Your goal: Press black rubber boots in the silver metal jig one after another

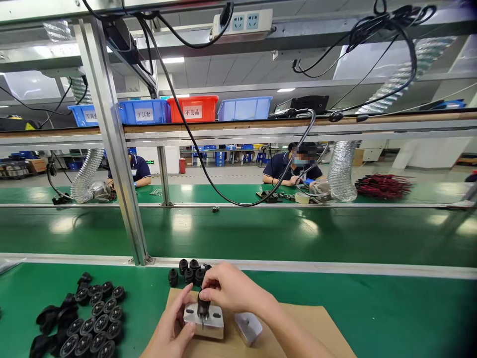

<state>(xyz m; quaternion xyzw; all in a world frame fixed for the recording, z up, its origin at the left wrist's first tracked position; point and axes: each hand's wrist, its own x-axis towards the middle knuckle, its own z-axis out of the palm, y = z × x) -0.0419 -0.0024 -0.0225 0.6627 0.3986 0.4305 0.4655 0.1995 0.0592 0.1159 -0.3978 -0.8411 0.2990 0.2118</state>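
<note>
1. A green bench top point(395, 313) fills the near ground, with a brown cardboard sheet point(309, 328) lying flat on it.
2. A metal block point(212, 328) sits on the cardboard; the left hand point(171, 325) grips its left end between thumb and fingers.
3. The right hand point(227, 286) pinches the top of a black part point(202, 308), which stands upright on the block.
4. A second metal block point(249, 327) rests on the cardboard, just right of the first.
5. Small black pieces point(189, 275) cluster behind the cardboard; round black pieces point(100, 323) spread across the bench to the left.
6. Beyond a pale rail, a glossy green strip point(242, 233) runs the full width, reflecting the lights.
7. An aluminium post point(112, 139) rises at left, in front of a shelf point(231, 130) carrying blue bins point(143, 112) and a red bin point(193, 109).
8. Overhead hang black cables and a white power strip point(244, 24).
9. Across the way, two people in dark shirts sit near flexible ducts point(341, 171); a red-and-black wire heap point(383, 186) lies at right.
</note>
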